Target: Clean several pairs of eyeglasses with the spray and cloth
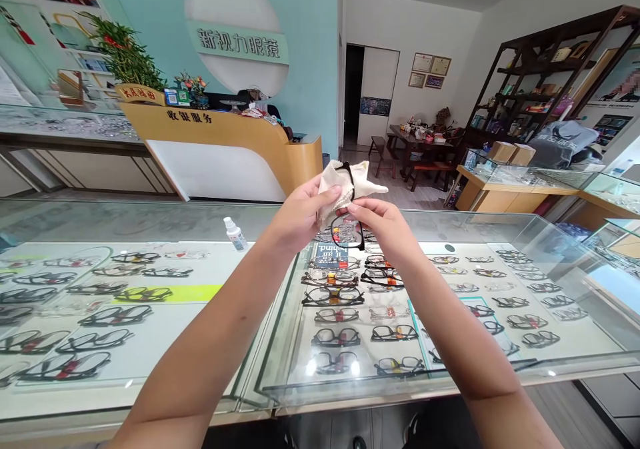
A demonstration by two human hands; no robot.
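Observation:
Both my hands are raised over a glass display counter. My left hand pinches a cream cleaning cloth around the upper lens of a pair of black-framed glasses. My right hand grips the same glasses from the right side, fingers closed on the frame. The lower lens hangs bare below the cloth. A small white spray bottle lies on the glass top to the left of my left hand.
Several rows of eyeglass frames lie under the glass. Beyond stands a curved wooden reception desk with plants, a dark shelving unit at right, more glass cases and a table with benches at the back.

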